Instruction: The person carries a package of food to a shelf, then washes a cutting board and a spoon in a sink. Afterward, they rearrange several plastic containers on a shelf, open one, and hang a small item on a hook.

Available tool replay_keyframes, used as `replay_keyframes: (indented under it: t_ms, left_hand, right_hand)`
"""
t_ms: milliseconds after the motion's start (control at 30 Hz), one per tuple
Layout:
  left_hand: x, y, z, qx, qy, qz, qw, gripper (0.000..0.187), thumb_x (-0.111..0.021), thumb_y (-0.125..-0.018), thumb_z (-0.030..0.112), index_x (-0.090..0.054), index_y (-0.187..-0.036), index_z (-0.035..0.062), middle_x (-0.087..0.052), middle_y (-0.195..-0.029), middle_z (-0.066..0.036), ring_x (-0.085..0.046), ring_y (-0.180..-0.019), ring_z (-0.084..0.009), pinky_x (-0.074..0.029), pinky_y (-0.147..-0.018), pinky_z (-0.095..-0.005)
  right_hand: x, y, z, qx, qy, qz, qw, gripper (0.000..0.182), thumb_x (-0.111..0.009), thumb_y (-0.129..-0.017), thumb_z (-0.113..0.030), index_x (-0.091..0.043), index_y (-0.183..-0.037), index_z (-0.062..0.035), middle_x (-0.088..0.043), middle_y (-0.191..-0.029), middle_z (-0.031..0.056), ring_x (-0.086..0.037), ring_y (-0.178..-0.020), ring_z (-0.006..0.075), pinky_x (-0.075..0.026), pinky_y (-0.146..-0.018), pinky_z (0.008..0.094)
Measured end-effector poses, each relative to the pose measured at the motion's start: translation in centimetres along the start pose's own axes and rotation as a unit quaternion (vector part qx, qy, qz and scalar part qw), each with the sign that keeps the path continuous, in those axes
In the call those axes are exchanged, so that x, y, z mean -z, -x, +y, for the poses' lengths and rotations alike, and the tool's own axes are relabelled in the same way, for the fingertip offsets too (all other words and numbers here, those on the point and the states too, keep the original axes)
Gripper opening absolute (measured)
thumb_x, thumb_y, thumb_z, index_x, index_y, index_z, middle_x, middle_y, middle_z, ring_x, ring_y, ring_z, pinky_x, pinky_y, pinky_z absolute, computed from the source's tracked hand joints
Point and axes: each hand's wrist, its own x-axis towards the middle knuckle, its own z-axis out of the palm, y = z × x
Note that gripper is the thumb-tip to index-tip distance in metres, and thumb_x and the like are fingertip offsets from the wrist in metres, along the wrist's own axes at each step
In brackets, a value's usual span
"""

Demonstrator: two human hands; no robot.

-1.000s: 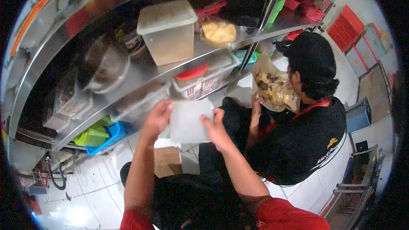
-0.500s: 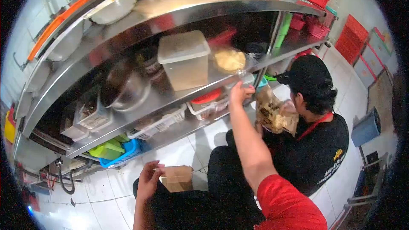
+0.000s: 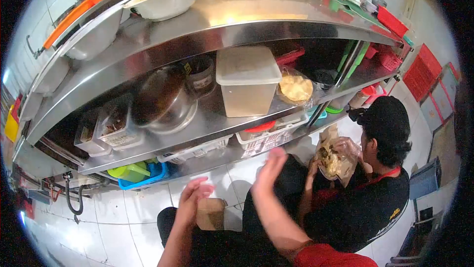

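My left hand [image 3: 194,195] is raised above my lap, fingers loosely bent and apart, holding nothing. Just beyond it, a small brown box [image 3: 211,212], perhaps cardboard, sits low on the floor. My right hand [image 3: 269,170] is in the air over my dark trousers, a little blurred. Its fingers point upward and I see nothing in them. To the right crouches a co-worker [image 3: 368,203] in a black cap and shirt. That person's hands hold an opened brown paper wrapper [image 3: 340,165] with food inside; one hand seems to wear a clear plastic glove.
A steel counter [image 3: 276,7] curves across the top, with a white bowl [image 3: 165,0] on it. The shelf below carries a lidded white tub [image 3: 247,82], a metal pot [image 3: 163,96] and a bag of yellowish rounds [image 3: 296,88]. White baskets [image 3: 264,138] stand lower. A grey bin [image 3: 424,178] is at right.
My right hand has come down and left, away from the shelf edge. My left hand has shifted slightly right and up in view. The camera view has shifted; the co-worker still holds the paper wrapper.
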Motion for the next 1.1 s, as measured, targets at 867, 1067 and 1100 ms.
replay_keyframes:
  t_ms: [867,1067,1100]
  left_hand:
    - [0.3,25.2,23.5,0.253,-0.021,0.091,0.963,0.025,-0.052,-0.094,0.005,-0.050,-0.117,-0.0047,-0.063,-0.106,-0.018,-0.061,-0.100,-0.0244,-0.051,-0.087,-0.0354]
    - [-0.3,27.1,24.3,0.164,-0.202,-0.037,0.965,0.043,-0.064,-0.091,0.019,-0.049,-0.125,-0.0020,-0.058,-0.119,-0.016,-0.063,-0.095,-0.0248,-0.052,-0.079,-0.0335]
    - [-1.3,26.8,25.8,0.151,-0.204,-0.056,0.966,0.043,-0.064,-0.091,0.019,-0.049,-0.125,-0.0020,-0.058,-0.119,-0.016,-0.063,-0.095,-0.0248,-0.052,-0.079,-0.0335]
  right_hand:
    - [-10.1,-1.9,-19.0,0.191,0.454,-0.138,0.860,0.110,-0.090,-0.051,-0.034,-0.029,-0.128,0.0127,-0.027,-0.134,0.0330,-0.025,-0.129,0.0509,-0.021,-0.114,0.0498]
    - [1.6,10.8,-28.3,0.124,0.413,-0.253,0.866,0.109,-0.090,-0.049,-0.040,-0.030,-0.128,0.0045,-0.026,-0.132,0.0369,-0.024,-0.129,0.0560,-0.024,-0.111,0.0572]
    - [4.3,13.9,-29.9,0.138,0.475,-0.245,0.834,0.106,-0.090,-0.049,-0.039,-0.032,-0.127,0.0022,-0.027,-0.130,0.0361,-0.029,-0.126,0.0539,-0.030,-0.107,0.0558]
